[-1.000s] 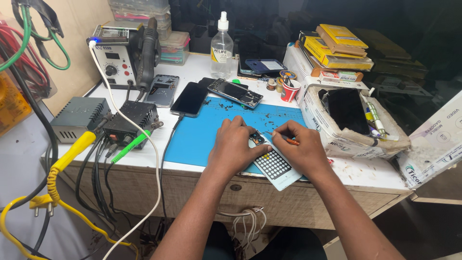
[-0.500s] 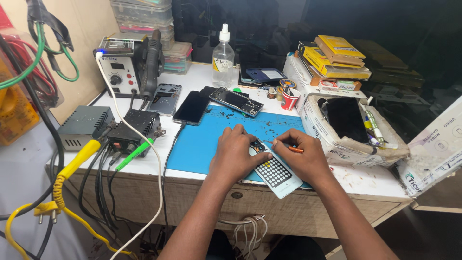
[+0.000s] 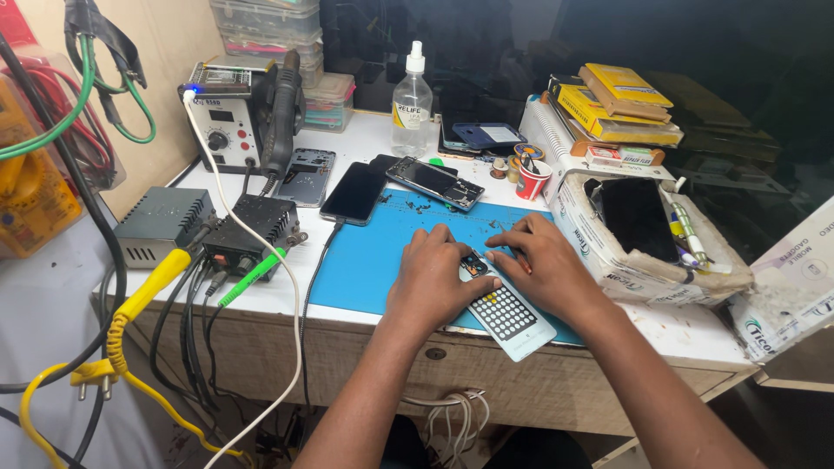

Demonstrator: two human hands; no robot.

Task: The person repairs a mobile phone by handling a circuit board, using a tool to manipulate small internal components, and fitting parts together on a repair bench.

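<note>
My left hand rests fingers down on the blue work mat, pressing the left side of a small circuit board. My right hand lies beside it, fingertips touching the same board, with a thin orange tool partly hidden under its fingers. The board sits at the top of a pale light-blue tray with a grid of dark dots, which lies across the mat's near edge.
A black phone with a cable and an opened phone lie at the mat's far edge. A soldering station, two dark power boxes, a clear bottle, a red cup, yellow boxes and a worn white box surround them.
Both hands stay on the small board; my right hand has flattened and its fingertips have shifted slightly left onto it. The view has tilted a little.
</note>
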